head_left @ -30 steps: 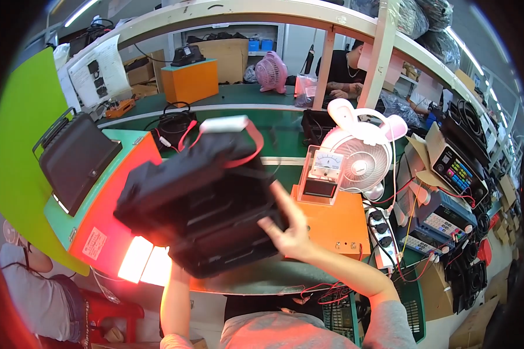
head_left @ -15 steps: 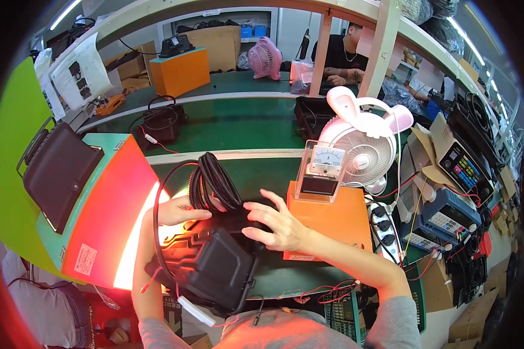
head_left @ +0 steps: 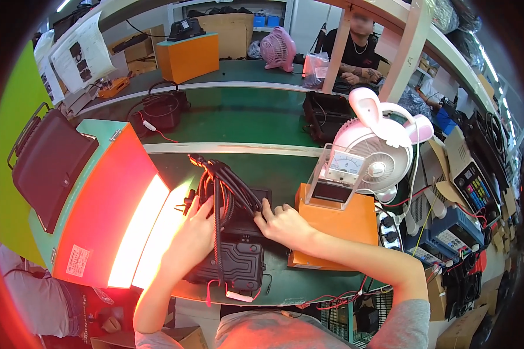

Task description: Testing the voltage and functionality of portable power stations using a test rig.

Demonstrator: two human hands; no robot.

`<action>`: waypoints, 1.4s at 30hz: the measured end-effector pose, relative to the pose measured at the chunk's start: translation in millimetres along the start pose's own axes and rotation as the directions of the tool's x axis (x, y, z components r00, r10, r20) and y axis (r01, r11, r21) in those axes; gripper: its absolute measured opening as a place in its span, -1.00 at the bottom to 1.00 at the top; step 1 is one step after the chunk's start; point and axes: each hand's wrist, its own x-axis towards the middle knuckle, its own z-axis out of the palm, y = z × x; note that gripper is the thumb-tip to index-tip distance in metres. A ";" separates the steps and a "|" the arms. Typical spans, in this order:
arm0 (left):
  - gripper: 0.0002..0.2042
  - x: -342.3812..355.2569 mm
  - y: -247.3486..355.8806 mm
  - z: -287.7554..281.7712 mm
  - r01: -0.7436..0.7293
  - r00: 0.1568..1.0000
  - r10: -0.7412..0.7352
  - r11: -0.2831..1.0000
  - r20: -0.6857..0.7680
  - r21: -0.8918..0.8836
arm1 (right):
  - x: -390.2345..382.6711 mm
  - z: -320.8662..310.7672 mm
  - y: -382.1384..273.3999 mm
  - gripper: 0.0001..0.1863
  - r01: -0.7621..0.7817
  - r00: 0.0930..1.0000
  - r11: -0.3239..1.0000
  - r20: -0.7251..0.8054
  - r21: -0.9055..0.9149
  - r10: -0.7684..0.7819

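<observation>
A coiled bundle of black corrugated cable [head_left: 230,177] rests over a black plastic case [head_left: 233,264] on the bench in front of me. My left hand [head_left: 192,238] grips the bundle at its left side, fingers curled into the loops. At its right side, the fingertips of my right hand [head_left: 285,225] close on the cable strands. One cable length hangs down over the case's ribbed near face, and red wires with a white connector [head_left: 239,296] trail at its near edge. My hands and the cable hide part of the case.
A brightly glowing orange light box [head_left: 99,203] stands at left, with another black case [head_left: 52,168] on it. At right are an orange box [head_left: 337,227] bearing an analog meter [head_left: 346,166], a pink-white fan [head_left: 381,151] and bench instruments [head_left: 454,232]. A person [head_left: 355,58] sits across.
The case has turned and now lies straighter before me. The cable bundle has shifted onto it, its loose end now toward the near edge. Both hands have closed on the bundle.
</observation>
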 end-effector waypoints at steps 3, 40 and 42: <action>-0.47 -7.9 -9.4 4.0 0.118 0.993 -0.112 0.984 0.048 -0.137 | 12.9 -44.0 19.4 -0.73 0.039 0.977 0.997 0.208 0.068 -0.053; -0.49 -22.3 22.3 15.1 0.254 0.963 -0.263 0.958 -0.055 -0.130 | 211.5 36.3 225.6 -0.46 -0.670 0.470 0.092 0.324 0.737 0.821; -0.50 -21.2 23.4 16.1 0.238 0.967 -0.247 0.963 -0.058 -0.127 | 202.6 33.6 239.6 -0.50 -0.548 0.434 -0.079 0.364 0.833 0.824</action>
